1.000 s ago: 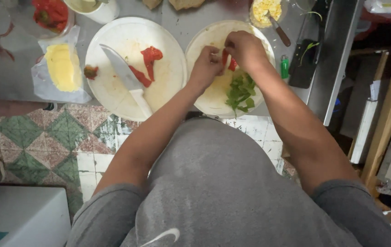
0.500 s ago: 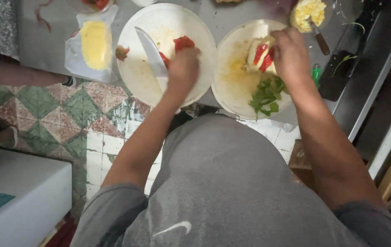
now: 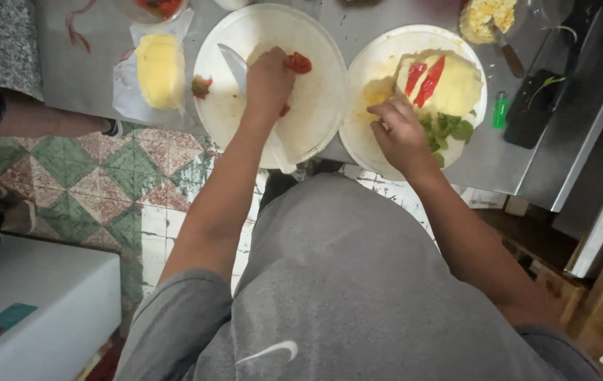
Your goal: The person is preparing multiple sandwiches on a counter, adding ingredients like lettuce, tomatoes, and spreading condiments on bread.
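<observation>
A round white cutting plate (image 3: pixel 315 106) lies left of a round white plate (image 3: pixel 368 70) bearing yellow mash (image 3: pixel 457 88). The left hand (image 3: pixel 267 81), fingers curled, pinches a red pepper piece (image 3: pixel 297 63) beside a steel knife (image 3: pixel 233 65). The right hand (image 3: pixel 400 134) rests loosely open, holding nothing.

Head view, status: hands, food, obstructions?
Left hand on red pepper pieces, knife alongside. Right hand on plate beside pepper-topped dough. Nothing blocking.

Left hand (image 3: pixel 267 79) on red pepper pieces (image 3: pixel 297 63), white board (image 3: pixel 315 106)
</observation>
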